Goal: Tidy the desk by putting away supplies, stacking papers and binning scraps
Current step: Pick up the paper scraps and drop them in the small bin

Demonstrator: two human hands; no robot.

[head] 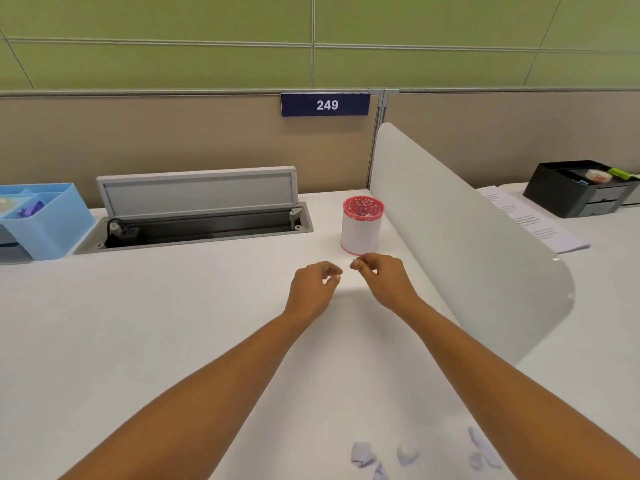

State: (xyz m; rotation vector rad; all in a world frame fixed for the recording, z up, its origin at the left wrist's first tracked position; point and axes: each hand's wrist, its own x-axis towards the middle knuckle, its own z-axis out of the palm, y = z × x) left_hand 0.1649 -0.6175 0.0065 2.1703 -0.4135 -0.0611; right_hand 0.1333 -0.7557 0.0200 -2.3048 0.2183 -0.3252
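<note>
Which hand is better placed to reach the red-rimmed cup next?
Probably right. The right hand sits directly in front of the cup, fingers nearly at its base; the left hand is farther off to the side. Whether either holds anything is unclear.

We see a white surface (173, 323). Just beyond the left grip (313, 289) and right grip (381, 275), a white cup (362, 233) carries a pink rim of lacy rose cut-outs. Far left of the grips sits a pale blue organiser (52, 223); far right, a black organiser (568, 199). Behind the grips, paper scraps (362, 453) look lilac-white.
</note>
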